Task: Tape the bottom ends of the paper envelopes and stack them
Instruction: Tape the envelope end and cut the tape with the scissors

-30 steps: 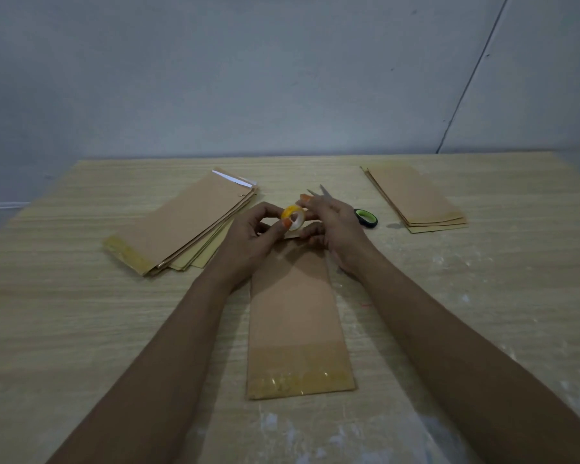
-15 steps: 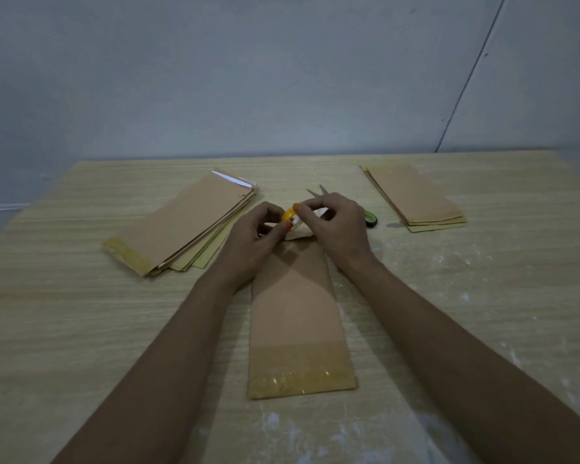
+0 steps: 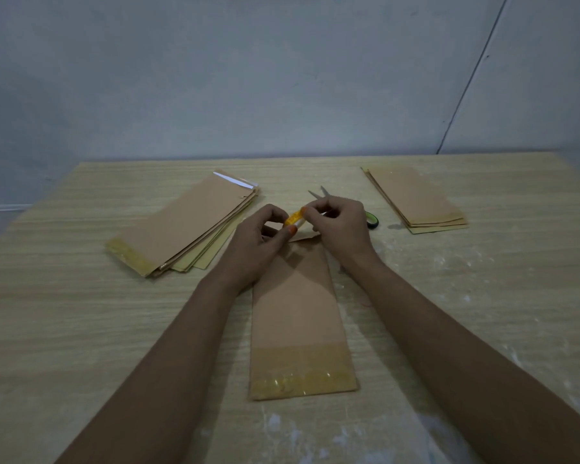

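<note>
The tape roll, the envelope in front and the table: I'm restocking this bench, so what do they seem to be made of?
Tape roll: glossy, translucent yellow, probably plastic film; its core is not clear. Envelope: matte brown, flat and thin, likely kraft paper, with a shiny taped band across its near end. Table: pale wood-grain surface, smooth; real wood or laminate cannot be told, with whitish smears.

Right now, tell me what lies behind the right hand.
Behind the right hand, scissors lie on the table: blade tips and one green handle loop show. The hand covers their middle and any second loop.
</note>
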`<state>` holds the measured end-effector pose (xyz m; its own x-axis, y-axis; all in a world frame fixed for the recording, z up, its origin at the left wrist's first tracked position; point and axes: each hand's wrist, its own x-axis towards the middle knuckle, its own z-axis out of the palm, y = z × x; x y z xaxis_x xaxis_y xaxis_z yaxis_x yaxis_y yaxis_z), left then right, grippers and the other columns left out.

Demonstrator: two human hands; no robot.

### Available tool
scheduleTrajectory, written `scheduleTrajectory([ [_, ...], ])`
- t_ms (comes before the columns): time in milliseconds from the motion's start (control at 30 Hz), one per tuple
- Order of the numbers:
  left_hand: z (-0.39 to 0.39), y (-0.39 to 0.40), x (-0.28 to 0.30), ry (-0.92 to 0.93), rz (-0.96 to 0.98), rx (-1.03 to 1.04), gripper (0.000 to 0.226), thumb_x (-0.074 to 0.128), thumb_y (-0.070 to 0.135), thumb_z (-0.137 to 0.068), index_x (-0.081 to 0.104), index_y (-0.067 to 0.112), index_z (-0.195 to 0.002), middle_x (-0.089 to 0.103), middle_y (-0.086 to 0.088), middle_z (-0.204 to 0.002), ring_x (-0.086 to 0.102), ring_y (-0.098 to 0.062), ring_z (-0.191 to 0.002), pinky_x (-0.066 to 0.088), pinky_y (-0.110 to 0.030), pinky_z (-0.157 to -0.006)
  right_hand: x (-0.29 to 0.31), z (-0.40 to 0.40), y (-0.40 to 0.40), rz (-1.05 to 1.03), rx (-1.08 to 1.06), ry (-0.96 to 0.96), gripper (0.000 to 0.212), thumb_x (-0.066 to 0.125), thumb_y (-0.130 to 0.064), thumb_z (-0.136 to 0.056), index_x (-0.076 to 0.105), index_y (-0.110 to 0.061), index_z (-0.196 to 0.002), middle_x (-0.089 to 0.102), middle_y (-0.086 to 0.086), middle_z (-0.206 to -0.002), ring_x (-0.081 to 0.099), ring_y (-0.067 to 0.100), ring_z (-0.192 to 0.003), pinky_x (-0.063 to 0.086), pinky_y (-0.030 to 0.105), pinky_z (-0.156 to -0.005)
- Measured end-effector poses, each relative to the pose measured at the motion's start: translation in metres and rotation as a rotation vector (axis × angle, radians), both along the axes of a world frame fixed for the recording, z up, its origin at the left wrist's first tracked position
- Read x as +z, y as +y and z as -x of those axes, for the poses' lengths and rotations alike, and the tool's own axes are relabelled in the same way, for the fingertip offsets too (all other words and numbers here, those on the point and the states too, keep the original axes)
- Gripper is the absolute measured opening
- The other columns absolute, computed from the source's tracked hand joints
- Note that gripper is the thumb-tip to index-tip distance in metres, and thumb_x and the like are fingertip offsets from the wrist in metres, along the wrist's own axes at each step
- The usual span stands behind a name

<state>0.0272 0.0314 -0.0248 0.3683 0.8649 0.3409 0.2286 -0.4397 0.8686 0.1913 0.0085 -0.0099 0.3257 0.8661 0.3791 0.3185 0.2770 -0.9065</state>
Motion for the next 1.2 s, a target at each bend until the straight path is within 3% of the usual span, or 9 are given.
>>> scheduleTrajectory([
  [133,0.000,-0.002,0.002,-0.016,0.024,-0.007,0.010,0.066,0.025,-0.095,0.060,0.018,-0.095,0.063,0.013,-0.084,0.057,-0.008,-0.067,0.043,-0.019,-0.058,0.007,0.000,-0.005,0.084,0.068,0.103,0.012,0.068,-0.002,-0.082,0.075,-0.007,-0.075,0.066,-0.006,-0.064,0.057,0.005,-0.056,0.047,0.019,-0.055],
  [233,-0.001,-0.003,0.002,-0.017,0.082,-0.016,0.013,0.070,0.024,-0.092,0.059,0.019,-0.096,0.068,-0.002,-0.086,0.062,-0.011,-0.070,0.048,-0.023,-0.061,0.008,-0.001,-0.007,0.122,0.082,0.131,0.013,0.067,-0.002,-0.083,0.074,-0.009,-0.074,0.062,-0.012,-0.056,0.056,0.003,-0.054,0.045,0.017,-0.051],
  [433,0.000,-0.001,0.002,-0.032,0.040,0.009,0.016,0.069,0.026,-0.093,0.058,0.014,-0.095,0.064,0.003,-0.086,0.060,-0.015,-0.071,0.046,-0.025,-0.061,0.011,0.000,-0.009,0.112,0.090,0.092,0.008,0.069,-0.001,-0.083,0.073,-0.005,-0.077,0.066,-0.005,-0.060,0.062,0.011,-0.051,0.047,0.020,-0.052],
  [600,0.000,0.003,0.000,-0.056,0.032,0.029,0.015,0.069,0.021,-0.093,0.059,0.011,-0.095,0.062,0.016,-0.082,0.057,-0.009,-0.070,0.044,-0.022,-0.063,0.014,0.001,-0.010,0.277,0.062,0.164,0.004,0.071,-0.006,-0.083,0.074,-0.004,-0.081,0.070,0.009,-0.069,0.068,0.012,-0.057,0.040,0.020,-0.043],
  [667,-0.001,0.004,0.000,-0.090,0.049,0.009,0.011,0.069,0.017,-0.092,0.059,0.014,-0.094,0.064,0.013,-0.085,0.060,-0.010,-0.076,0.047,-0.025,-0.069,0.017,0.000,-0.011,0.348,0.060,0.235,0.006,0.072,-0.009,-0.083,0.074,-0.004,-0.084,0.072,0.013,-0.076,0.069,0.012,-0.059,0.040,0.021,-0.045],
  [767,0.000,0.005,0.002,-0.160,0.081,-0.018,0.011,0.069,0.014,-0.092,0.060,0.019,-0.093,0.066,0.002,-0.093,0.065,-0.015,-0.082,0.050,-0.024,-0.070,0.021,-0.001,-0.011,0.417,0.064,0.331,0.006,0.073,-0.009,-0.082,0.072,-0.004,-0.085,0.072,0.005,-0.068,0.067,0.009,-0.058,0.043,0.022,-0.051],
  [900,0.001,0.006,0.003,-0.114,0.037,-0.006,0.012,0.067,0.010,-0.093,0.061,0.021,-0.093,0.065,0.008,-0.091,0.058,-0.001,-0.074,0.043,-0.014,-0.065,0.023,-0.003,-0.009,0.449,0.063,0.383,0.004,0.071,-0.005,-0.082,0.070,-0.001,-0.080,0.067,0.002,-0.055,0.060,0.009,-0.051,0.042,0.020,-0.049],
  [1100,-0.001,0.005,0.001,-0.012,0.008,-0.026,0.010,0.059,0.010,-0.098,0.061,0.021,-0.097,0.062,-0.006,-0.093,0.049,-0.004,-0.068,0.040,-0.016,-0.064,0.023,-0.011,-0.004,0.516,0.026,0.396,0.011,0.073,-0.003,-0.079,0.069,0.001,-0.069,0.067,0.009,-0.059,0.052,0.016,-0.053,0.044,0.022,-0.048],
  [1200,-0.001,0.006,0.000,0.024,0.017,-0.038,0.007,0.058,0.014,-0.099,0.061,0.020,-0.100,0.058,0.004,-0.088,0.048,-0.002,-0.066,0.039,-0.015,-0.062,0.025,-0.015,-0.005,0.559,0.039,0.402,0.008,0.073,-0.003,-0.079,0.068,0.000,-0.072,0.067,0.009,-0.063,0.054,0.013,-0.050,0.043,0.018,-0.043],
])
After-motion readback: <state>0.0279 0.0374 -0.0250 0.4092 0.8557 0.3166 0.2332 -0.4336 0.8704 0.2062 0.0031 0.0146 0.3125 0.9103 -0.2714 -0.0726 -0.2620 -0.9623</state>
